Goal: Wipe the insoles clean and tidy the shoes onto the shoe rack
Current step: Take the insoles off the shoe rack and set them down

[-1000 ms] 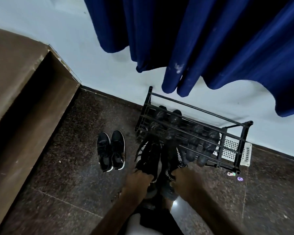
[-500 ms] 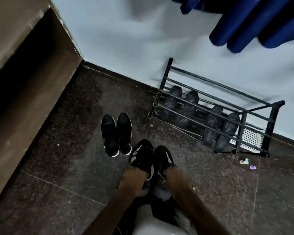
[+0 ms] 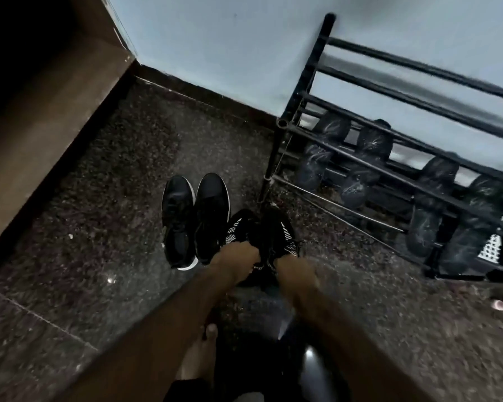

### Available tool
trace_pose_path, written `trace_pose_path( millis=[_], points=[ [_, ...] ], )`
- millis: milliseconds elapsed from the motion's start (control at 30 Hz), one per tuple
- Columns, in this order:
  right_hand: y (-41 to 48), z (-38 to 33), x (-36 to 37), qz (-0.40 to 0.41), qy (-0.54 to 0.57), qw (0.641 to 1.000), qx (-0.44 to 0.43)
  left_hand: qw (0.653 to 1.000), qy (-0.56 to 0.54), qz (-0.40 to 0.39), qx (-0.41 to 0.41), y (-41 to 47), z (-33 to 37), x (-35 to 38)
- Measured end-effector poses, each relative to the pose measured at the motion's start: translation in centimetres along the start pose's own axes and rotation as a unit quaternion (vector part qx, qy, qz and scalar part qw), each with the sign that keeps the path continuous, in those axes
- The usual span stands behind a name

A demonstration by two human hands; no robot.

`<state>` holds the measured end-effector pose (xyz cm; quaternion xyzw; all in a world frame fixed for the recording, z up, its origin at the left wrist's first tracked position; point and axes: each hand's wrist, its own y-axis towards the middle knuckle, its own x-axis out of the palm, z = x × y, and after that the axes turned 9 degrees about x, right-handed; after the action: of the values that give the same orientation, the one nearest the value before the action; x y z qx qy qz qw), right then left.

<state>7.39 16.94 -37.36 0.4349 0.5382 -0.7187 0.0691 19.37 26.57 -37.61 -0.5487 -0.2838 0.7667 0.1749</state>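
Head view: a person bends over a dark speckled stone floor (image 3: 99,227), with both arms reaching toward 12 o'clock.
Task thing: a pair of black knit sneakers with white stripes (image 3: 279,230) sits just above mid-frame, side by side, toes to 12 o'clock. I cannot tell whether the soles touch the floor.
Left grip: the left hand (image 3: 235,256) is closed on the heel collar of the left striped shoe, with the fingers curled into the opening.
Right grip: the right hand (image 3: 294,271) holds the other shoe at its heel. Its fingers are tucked out of sight and blurred, so how tightly it holds is unclear.
Handling: judged light and soft. A knit upper folds under pressure, the sole is the stiff part, and loose laces may snag on bars.
Where to hold: the heel collar or the sole edge looks firmest, and the toe mesh would buckle.
Rack: a black metal-bar shoe rack (image 3: 308,82) stands at 2 o'clock from the hands, against a pale blue wall (image 3: 215,39).
On the rack: four dark scuffed oblong insoles (image 3: 323,152) lean across the lower bars.
Beside it: a white perforated plastic basket (image 3: 491,248) shows at the rack's 4 o'clock end.
Neighbour: a pair of plain black sneakers with white sole edges (image 3: 195,216) lies at 10 o'clock, just beside the striped pair.
Step judged: handling the striped pair near the rack. No shoe is shelved yet.
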Motion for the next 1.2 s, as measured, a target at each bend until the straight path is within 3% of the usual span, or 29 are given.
trace_pose_path(
  millis=[267,467,633,767,900,1000,1200],
  points=[
    [4.5,-1.1,4.3,0.027,0.024,0.997,-0.065,0.999,0.041,-0.025,0.013,4.0,-0.6,1.4],
    [6.6,-0.5,7.0,0.061,0.001,0.988,-0.142,0.994,0.024,-0.108,0.005,4.2,-0.9,5.8],
    [7.2,0.6,7.3,0.067,0.031,0.984,-0.163,0.986,0.087,-0.139,0.036,5.4,1.1,3.2],
    [7.5,2.6,4.7,0.036,0.076,0.984,-0.158,0.992,0.099,-0.077,0.034,6.4,2.3,-3.0],
    [4.6,5.4,1.9,0.092,0.181,0.972,-0.117,0.994,0.083,0.074,-0.01,4.2,4.9,-7.6],
    [2.9,8.5,0.0,0.171,0.321,0.928,-0.078,0.989,0.056,0.138,-0.024,3.0,6.3,-9.5],
    [-1.2,11.3,-1.3,0.199,0.506,0.836,-0.068,0.97,0.025,0.24,-0.032,1.0,8.3,-13.7]
  ],
)
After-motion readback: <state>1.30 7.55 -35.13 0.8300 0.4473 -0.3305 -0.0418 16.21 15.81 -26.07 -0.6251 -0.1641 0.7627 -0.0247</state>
